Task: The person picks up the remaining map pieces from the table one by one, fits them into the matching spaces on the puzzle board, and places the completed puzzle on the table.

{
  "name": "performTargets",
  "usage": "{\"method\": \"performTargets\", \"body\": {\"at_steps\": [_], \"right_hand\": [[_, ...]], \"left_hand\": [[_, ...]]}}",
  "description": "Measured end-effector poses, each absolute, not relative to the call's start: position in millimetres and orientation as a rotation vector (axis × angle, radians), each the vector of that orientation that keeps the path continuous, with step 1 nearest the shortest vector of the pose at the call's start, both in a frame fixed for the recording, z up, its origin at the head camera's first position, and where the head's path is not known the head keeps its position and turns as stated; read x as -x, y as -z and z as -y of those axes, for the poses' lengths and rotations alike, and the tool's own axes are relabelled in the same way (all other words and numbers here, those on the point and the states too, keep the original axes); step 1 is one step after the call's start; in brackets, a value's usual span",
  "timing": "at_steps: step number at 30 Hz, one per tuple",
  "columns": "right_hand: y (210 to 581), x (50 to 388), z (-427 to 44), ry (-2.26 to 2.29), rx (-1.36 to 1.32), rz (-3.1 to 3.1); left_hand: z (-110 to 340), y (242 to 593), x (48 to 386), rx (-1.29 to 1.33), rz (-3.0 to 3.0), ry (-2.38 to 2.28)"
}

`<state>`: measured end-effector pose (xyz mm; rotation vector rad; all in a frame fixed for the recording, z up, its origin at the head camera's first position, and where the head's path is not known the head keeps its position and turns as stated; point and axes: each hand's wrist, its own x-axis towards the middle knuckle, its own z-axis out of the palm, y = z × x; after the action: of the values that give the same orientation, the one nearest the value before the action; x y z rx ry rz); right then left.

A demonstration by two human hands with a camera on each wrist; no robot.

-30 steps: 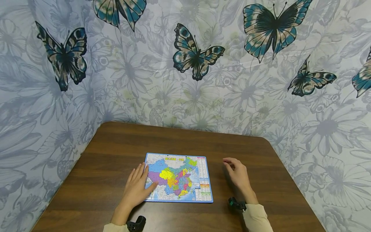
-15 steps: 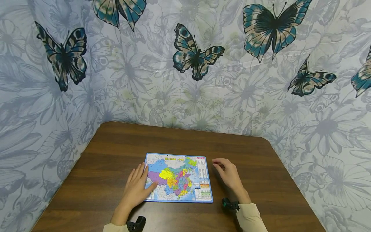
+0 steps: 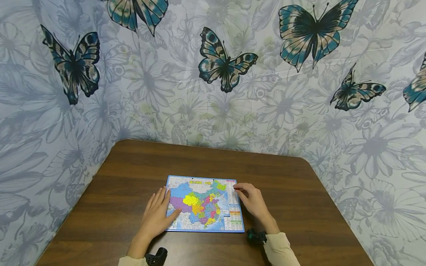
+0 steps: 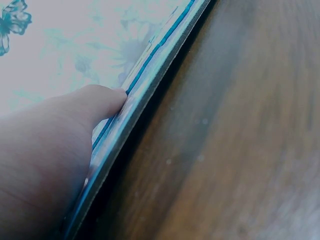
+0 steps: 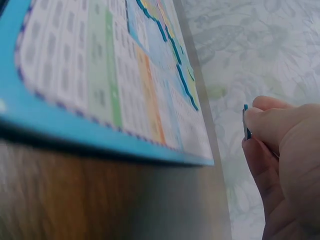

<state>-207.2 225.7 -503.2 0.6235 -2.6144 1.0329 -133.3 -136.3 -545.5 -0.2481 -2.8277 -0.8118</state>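
A map puzzle of China (image 3: 203,203) lies flat on the table, its coloured regions framed by a blue border. My left hand (image 3: 158,216) rests on its left side with fingers extended. In the left wrist view the thumb (image 4: 102,102) lies on the board near its edge. My right hand (image 3: 255,202) is at the board's upper right edge, fingertips above the printed white columns. Between thumb and fingers it pinches a small thin puzzle piece (image 5: 246,122), seen nearly edge-on in the right wrist view. What is printed on that piece is hidden.
The brown wooden table (image 3: 133,166) has rounded far corners and extends around the board. Behind it hangs a pale floral backdrop (image 3: 149,92) with printed butterflies. Dark bands (image 3: 156,256) sit at both wrists, below light sleeves.
My right hand has moved left across the table, from beside the board to over its right edge. The left hand and the board have stayed in place.
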Motion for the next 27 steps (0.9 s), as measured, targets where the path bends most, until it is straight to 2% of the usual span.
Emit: {"method": "performTargets", "body": {"at_steps": [27], "right_hand": [[522,215,-188,-1.014,-0.815,2.698]], "left_hand": [[136,545,133,0.247,2.831,0.833]]}}
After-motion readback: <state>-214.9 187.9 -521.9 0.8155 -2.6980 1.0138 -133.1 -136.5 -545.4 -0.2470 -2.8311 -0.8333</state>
